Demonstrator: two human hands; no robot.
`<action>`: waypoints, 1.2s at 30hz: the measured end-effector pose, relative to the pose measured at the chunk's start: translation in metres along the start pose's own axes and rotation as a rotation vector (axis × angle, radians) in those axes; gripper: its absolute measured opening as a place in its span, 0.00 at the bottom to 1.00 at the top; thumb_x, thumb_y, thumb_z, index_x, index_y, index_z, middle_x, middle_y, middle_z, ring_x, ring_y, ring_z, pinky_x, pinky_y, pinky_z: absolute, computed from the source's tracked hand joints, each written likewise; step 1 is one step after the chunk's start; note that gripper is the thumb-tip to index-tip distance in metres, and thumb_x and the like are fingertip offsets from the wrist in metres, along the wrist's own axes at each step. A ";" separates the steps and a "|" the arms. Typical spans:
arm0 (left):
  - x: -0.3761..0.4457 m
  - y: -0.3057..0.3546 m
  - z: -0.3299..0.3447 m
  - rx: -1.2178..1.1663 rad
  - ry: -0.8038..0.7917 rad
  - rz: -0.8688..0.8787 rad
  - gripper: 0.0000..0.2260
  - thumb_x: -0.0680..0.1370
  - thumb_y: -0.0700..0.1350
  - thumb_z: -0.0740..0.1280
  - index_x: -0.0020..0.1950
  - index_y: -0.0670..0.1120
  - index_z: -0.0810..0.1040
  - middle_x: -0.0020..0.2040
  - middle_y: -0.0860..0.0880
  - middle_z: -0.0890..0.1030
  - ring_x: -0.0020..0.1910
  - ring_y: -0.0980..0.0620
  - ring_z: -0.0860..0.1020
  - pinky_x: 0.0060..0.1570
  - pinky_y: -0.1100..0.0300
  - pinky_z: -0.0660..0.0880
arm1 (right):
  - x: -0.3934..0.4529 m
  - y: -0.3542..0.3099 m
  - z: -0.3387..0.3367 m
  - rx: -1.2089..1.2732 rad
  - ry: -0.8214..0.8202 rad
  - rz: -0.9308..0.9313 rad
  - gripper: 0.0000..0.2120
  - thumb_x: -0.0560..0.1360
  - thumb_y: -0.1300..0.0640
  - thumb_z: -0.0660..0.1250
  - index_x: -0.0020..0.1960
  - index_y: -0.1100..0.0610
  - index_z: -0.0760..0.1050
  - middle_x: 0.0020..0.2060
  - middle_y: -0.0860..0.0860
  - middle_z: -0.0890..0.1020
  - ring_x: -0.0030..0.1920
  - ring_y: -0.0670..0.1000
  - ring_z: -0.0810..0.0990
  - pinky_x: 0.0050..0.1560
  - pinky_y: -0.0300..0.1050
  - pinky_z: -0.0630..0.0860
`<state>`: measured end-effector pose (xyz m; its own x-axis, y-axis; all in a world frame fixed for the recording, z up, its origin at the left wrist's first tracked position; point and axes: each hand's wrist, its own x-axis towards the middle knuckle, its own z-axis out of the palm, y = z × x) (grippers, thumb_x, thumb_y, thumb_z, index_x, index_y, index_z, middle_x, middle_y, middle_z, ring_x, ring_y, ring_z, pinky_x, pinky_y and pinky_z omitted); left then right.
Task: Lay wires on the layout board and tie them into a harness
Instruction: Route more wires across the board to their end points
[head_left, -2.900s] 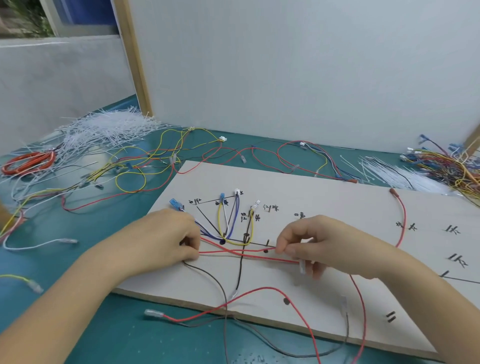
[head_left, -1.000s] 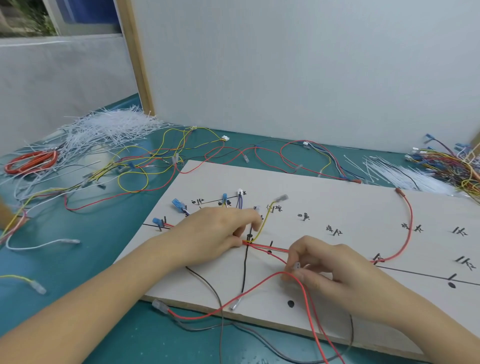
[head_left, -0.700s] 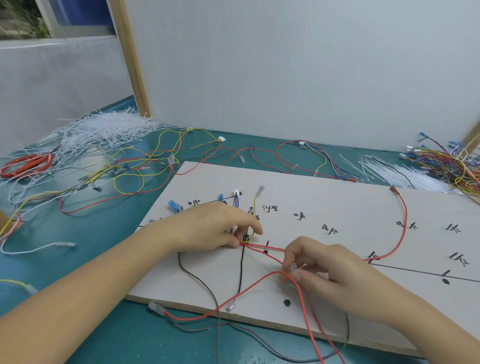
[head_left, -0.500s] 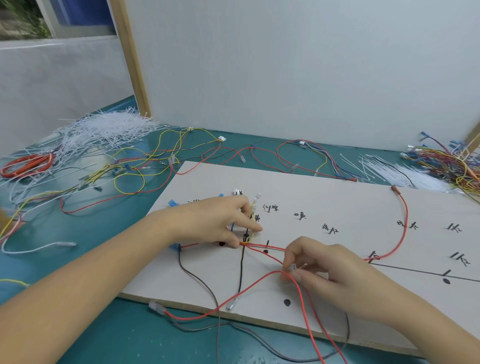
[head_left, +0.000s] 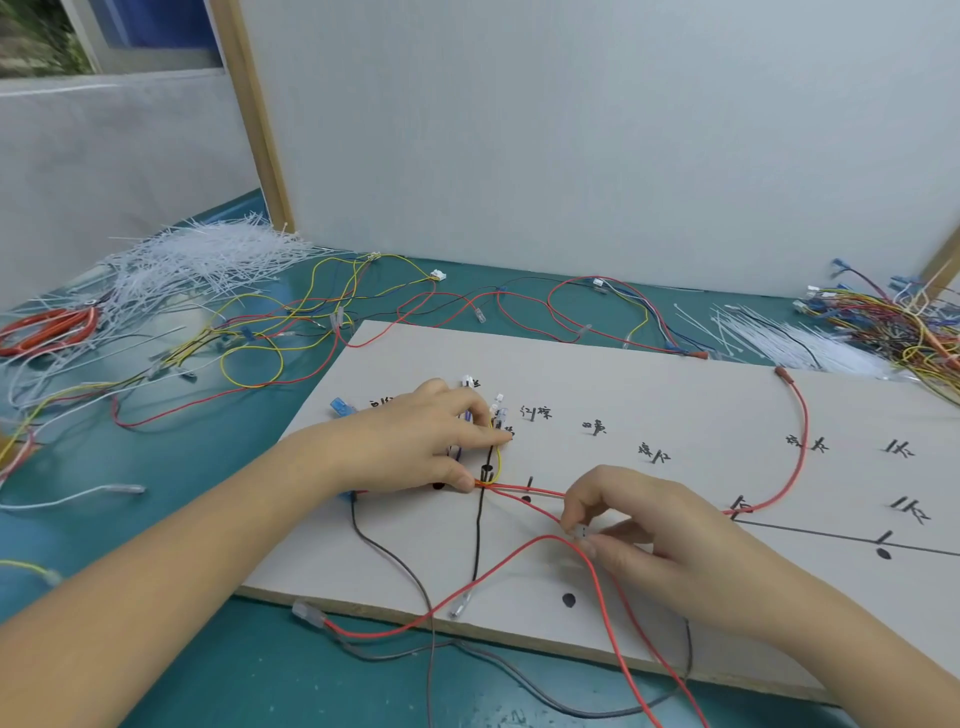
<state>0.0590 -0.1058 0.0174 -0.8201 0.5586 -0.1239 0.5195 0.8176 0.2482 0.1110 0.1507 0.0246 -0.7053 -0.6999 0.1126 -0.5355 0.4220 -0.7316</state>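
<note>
On the layout board (head_left: 649, 374), the left hand (head_left: 415, 447) pins the wire bunch (head_left: 485, 483) under its thumb at the junction. The red wires (head_left: 524, 491) run lengthwise rightward from there to the right hand (head_left: 639, 525), whose grip pinches them; it sits nearer the free run.

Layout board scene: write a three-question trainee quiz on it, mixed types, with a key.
1. True or false: the left hand pins the wire bundle to the layout board.
2. What does the right hand pinch? A) a red wire B) scissors C) a cable tie from the pile
3. Fill in: white cable ties lie heaped at the table's far ____ corner.

Key: 1 true; 2 A, the red wire; 3 left.
</note>
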 end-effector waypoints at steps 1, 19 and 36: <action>-0.001 0.001 0.001 0.011 0.011 0.002 0.22 0.77 0.51 0.65 0.71 0.59 0.66 0.63 0.59 0.65 0.51 0.61 0.55 0.60 0.60 0.63 | 0.000 0.000 0.000 0.006 -0.002 0.000 0.08 0.73 0.56 0.61 0.47 0.43 0.71 0.47 0.38 0.77 0.50 0.44 0.77 0.49 0.41 0.78; -0.005 0.001 0.010 0.191 0.005 -0.006 0.23 0.80 0.54 0.57 0.73 0.64 0.55 0.66 0.63 0.62 0.50 0.58 0.55 0.59 0.56 0.63 | -0.001 0.002 0.000 -0.003 -0.010 -0.012 0.13 0.76 0.63 0.64 0.47 0.43 0.72 0.45 0.40 0.77 0.49 0.44 0.77 0.50 0.41 0.78; -0.011 0.006 0.021 0.180 0.126 -0.043 0.20 0.80 0.54 0.56 0.72 0.66 0.58 0.64 0.62 0.64 0.57 0.56 0.60 0.59 0.60 0.60 | 0.000 0.002 0.000 -0.019 -0.010 0.005 0.15 0.76 0.63 0.64 0.46 0.42 0.71 0.44 0.40 0.77 0.49 0.43 0.77 0.49 0.41 0.77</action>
<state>0.0761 -0.1039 0.0006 -0.8598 0.5105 -0.0067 0.5089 0.8581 0.0688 0.1102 0.1518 0.0236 -0.7035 -0.7034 0.1017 -0.5403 0.4363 -0.7196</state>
